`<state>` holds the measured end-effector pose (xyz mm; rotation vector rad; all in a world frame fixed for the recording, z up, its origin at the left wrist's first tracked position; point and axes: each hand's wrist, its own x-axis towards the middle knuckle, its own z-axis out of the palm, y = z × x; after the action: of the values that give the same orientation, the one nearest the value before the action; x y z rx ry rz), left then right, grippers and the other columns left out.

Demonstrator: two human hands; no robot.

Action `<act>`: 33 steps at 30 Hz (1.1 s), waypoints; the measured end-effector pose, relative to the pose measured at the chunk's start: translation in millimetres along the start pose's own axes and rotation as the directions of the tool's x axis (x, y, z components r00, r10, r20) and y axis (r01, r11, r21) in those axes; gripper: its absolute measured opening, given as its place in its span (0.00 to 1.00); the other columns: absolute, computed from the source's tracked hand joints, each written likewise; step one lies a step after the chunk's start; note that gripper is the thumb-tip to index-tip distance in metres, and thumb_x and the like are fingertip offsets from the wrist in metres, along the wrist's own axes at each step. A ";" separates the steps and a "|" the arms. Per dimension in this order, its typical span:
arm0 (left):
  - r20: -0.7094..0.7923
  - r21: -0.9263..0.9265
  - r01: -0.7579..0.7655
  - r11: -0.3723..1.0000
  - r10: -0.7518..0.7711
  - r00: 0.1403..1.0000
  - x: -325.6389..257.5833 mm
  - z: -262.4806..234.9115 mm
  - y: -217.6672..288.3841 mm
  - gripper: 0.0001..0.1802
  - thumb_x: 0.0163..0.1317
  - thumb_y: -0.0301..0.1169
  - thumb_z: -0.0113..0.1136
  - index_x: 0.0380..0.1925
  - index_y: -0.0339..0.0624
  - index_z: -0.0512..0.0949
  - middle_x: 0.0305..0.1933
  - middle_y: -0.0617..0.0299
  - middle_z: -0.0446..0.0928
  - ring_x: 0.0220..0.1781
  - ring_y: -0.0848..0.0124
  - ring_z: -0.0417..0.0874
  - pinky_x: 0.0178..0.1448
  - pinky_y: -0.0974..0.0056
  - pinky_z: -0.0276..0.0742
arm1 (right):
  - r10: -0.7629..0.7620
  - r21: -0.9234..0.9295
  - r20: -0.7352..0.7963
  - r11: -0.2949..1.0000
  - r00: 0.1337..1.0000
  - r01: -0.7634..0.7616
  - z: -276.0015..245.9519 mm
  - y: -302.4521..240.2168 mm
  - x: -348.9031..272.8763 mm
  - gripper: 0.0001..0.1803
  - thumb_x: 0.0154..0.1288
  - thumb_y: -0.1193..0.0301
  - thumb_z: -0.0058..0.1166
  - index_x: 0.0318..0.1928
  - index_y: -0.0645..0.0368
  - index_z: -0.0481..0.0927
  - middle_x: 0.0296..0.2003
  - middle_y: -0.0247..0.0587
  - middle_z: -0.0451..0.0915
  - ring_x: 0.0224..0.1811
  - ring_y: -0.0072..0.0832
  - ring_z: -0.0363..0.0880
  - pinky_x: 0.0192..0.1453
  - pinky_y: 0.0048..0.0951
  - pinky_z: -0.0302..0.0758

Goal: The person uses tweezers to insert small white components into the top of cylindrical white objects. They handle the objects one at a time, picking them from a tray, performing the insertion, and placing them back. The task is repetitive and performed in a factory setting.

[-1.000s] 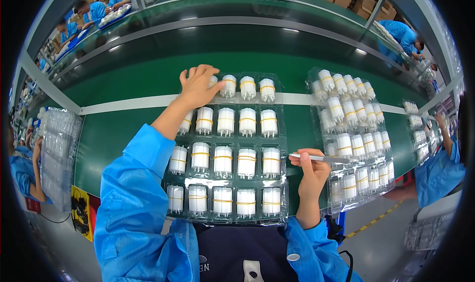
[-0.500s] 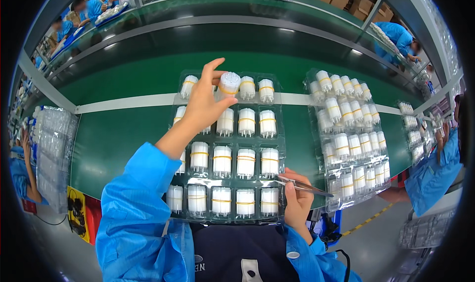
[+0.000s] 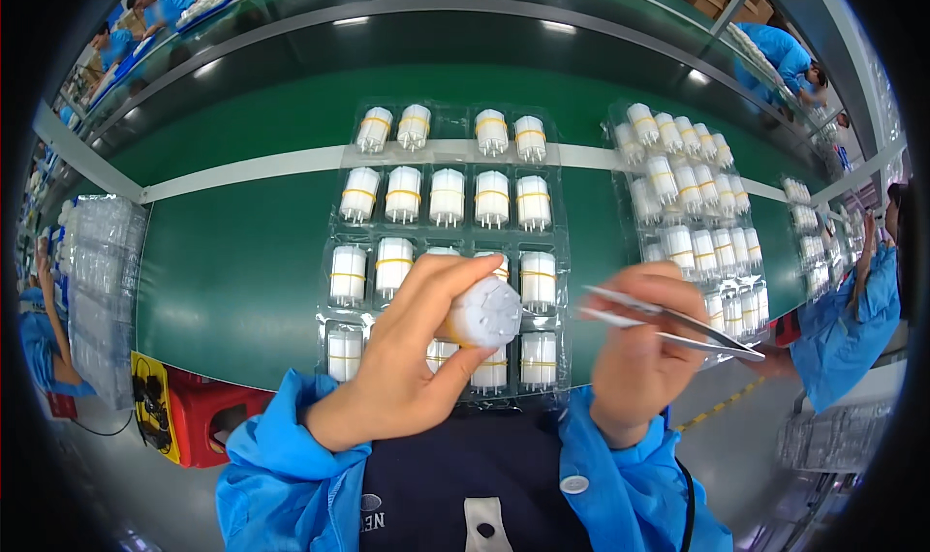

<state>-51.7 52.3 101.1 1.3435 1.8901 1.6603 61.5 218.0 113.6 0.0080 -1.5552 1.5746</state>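
Note:
My left hand [image 3: 407, 353] grips a white cylindrical part [image 3: 489, 314] over the near half of the tray, its pinned end face turned up. In my right hand [image 3: 647, 344] is a pair of metal tweezers [image 3: 678, 325], their tips pointing left toward the part but apart from it. Below lies a clear plastic tray [image 3: 332, 225] with rows of similar white cylinders, each with a yellow band and short pins. One pocket in its far row [image 3: 451, 131] holds no cylinder. My left hand hides some of the nearer cylinders.
A second clear tray [image 3: 625, 189] of banded cylinders lies to the right on the green table [image 3: 232, 261]. Stacked clear trays [image 3: 102, 300] stand at the left edge, near a red stool [image 3: 208, 416]. Co-workers in blue sit at the far left and the right.
My left hand has brought the white cylinder from the tray's far row toward me, tipping its pinned end up. My right hand has risen with the tweezers, away from the tray's edge.

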 end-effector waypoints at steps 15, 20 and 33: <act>-0.154 0.057 -0.070 0.996 0.078 0.985 -12.8 16.3 -14.2 0.40 0.49 0.09 0.60 0.67 0.34 0.67 0.53 0.47 0.67 0.51 0.56 0.76 0.49 0.63 0.78 | 0.031 -0.135 0.336 0.991 0.941 0.015 16.8 17.3 2.8 0.09 0.55 0.82 0.66 0.39 0.68 0.84 0.37 0.52 0.86 0.41 0.38 0.86 0.44 0.32 0.81; -0.164 0.084 -0.068 0.994 0.081 0.983 -13.2 15.2 -13.4 0.40 0.48 0.08 0.59 0.67 0.34 0.68 0.52 0.48 0.68 0.51 0.57 0.76 0.50 0.62 0.78 | 0.039 -0.123 0.333 0.992 0.942 0.002 17.1 17.6 3.2 0.10 0.55 0.82 0.66 0.39 0.68 0.84 0.37 0.53 0.85 0.40 0.38 0.86 0.44 0.31 0.81; -0.168 0.086 -0.064 0.994 0.077 0.983 -15.5 13.4 -12.4 0.40 0.47 0.10 0.60 0.66 0.32 0.68 0.52 0.48 0.68 0.50 0.56 0.75 0.53 0.61 0.75 | 0.064 -0.096 0.328 0.995 0.943 -0.034 16.6 19.0 0.6 0.08 0.57 0.82 0.65 0.39 0.68 0.84 0.37 0.53 0.85 0.40 0.36 0.86 0.44 0.30 0.81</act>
<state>-39.3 49.8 80.7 1.3520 2.0466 1.8044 40.9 208.7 102.3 0.1955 -1.8981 1.6005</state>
